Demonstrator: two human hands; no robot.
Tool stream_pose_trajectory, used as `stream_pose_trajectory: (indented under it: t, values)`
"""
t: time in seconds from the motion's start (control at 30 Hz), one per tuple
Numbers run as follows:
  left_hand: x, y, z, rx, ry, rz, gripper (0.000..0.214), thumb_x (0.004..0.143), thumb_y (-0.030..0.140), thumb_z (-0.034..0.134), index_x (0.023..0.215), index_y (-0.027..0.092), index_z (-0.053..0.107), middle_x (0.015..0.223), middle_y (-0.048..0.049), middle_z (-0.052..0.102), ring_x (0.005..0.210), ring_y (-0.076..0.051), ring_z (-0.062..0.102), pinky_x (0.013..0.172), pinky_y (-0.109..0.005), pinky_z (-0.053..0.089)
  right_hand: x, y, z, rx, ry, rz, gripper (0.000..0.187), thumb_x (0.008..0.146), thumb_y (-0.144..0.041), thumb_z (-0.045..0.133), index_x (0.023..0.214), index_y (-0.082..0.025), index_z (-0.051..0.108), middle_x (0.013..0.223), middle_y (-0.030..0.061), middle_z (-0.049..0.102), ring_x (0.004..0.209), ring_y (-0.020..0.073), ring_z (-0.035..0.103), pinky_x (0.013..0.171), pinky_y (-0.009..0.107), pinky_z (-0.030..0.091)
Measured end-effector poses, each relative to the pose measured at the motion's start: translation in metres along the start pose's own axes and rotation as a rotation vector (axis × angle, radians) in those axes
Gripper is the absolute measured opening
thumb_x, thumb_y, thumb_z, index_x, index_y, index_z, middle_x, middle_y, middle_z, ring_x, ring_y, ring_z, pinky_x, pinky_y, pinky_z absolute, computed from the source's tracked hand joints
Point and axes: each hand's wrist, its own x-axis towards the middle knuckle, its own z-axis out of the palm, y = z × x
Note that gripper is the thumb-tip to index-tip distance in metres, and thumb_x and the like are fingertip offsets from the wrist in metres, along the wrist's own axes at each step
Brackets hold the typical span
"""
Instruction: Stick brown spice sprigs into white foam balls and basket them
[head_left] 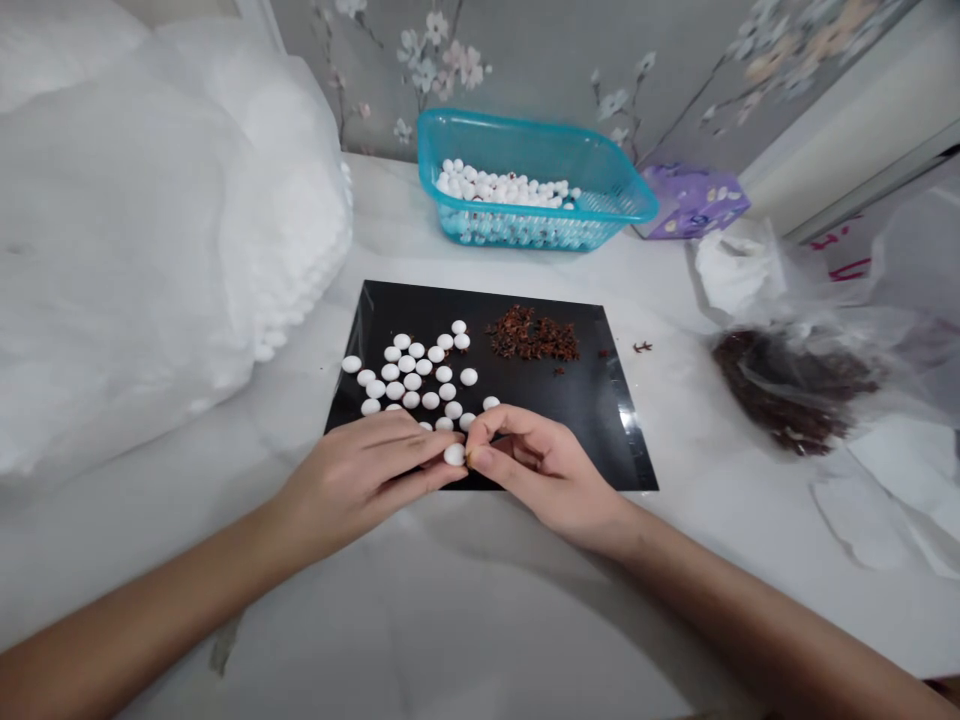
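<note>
Near the front edge of a black sheet [555, 440], my left hand [367, 465] pinches a small white ball [454, 454] between thumb and fingers. My right hand [544, 465] meets it from the right, thumb and forefinger closed on a tiny brown piece that barely shows against the ball's side. Several loose white balls [412, 382] lie on the left half of the sheet, some partly hidden behind my left hand. On the sheet's back right sits a pile of small branched brown pieces [532, 335].
A turquoise basket [540, 130] with many white balls stands at the back, beside a purple packet [697, 200]. Large white bags [150, 220] of balls fill the left. At right lies a clear bag of brown pieces [795, 385]; one stray piece [643, 347] is on the white table.
</note>
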Motion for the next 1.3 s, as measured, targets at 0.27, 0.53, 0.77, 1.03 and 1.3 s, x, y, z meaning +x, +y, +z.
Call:
stream_pose_trajectory:
  t: [0.27, 0.53, 0.77, 1.03, 1.3]
  values:
    - [-0.001, 0.002, -0.001, -0.007, 0.026, 0.036, 0.014, 0.086, 0.021, 0.053, 0.097, 0.018, 0.061, 0.07, 0.0016, 0.062, 0.062, -0.007, 0.056, 0.063, -0.015, 0.045, 0.0, 0.001, 0.0, -0.007, 0.0, -0.009, 0.016, 0.083, -0.034, 0.056, 0.08, -0.019, 0.052, 0.075, -0.0009, 0.054, 0.062, 0.0077, 0.047, 0.057, 0.021, 0.041]
    - [0.0, 0.003, -0.001, 0.062, 0.066, 0.062, 0.012, 0.084, 0.024, 0.054, 0.093, 0.02, 0.062, 0.066, 0.0016, 0.062, 0.06, -0.008, 0.056, 0.06, -0.017, 0.046, 0.0, -0.002, 0.002, 0.096, 0.054, 0.056, 0.024, 0.077, -0.034, 0.064, 0.078, -0.02, 0.045, 0.071, -0.0046, 0.044, 0.055, 0.0054, 0.037, 0.05, 0.019, 0.032]
    - [0.002, 0.0, -0.004, 0.123, 0.156, 0.17, 0.021, 0.08, 0.019, 0.061, 0.101, 0.019, 0.062, 0.064, 0.0031, 0.062, 0.056, -0.007, 0.053, 0.056, -0.019, 0.045, -0.002, 0.002, -0.002, 0.079, -0.094, -0.026, 0.019, 0.081, -0.035, 0.059, 0.09, -0.019, 0.053, 0.075, -0.0019, 0.048, 0.057, 0.0067, 0.039, 0.052, 0.022, 0.034]
    - [0.0, -0.001, -0.002, 0.206, 0.145, 0.214, 0.024, 0.082, 0.018, 0.058, 0.106, 0.016, 0.06, 0.06, 0.004, 0.06, 0.051, -0.006, 0.051, 0.049, -0.018, 0.039, 0.0, 0.008, -0.001, -0.033, -0.076, -0.166, 0.014, 0.079, -0.028, 0.062, 0.086, -0.019, 0.054, 0.074, -0.0017, 0.051, 0.054, 0.0062, 0.036, 0.049, 0.022, 0.032]
    - [-0.003, 0.002, -0.003, 0.204, 0.143, 0.211, 0.021, 0.082, 0.018, 0.058, 0.103, 0.019, 0.061, 0.064, 0.0038, 0.065, 0.052, -0.007, 0.055, 0.049, -0.019, 0.041, -0.002, 0.008, -0.004, -0.019, -0.103, -0.14, 0.015, 0.08, -0.03, 0.061, 0.084, -0.019, 0.052, 0.073, -0.0007, 0.049, 0.058, 0.0081, 0.039, 0.052, 0.023, 0.034]
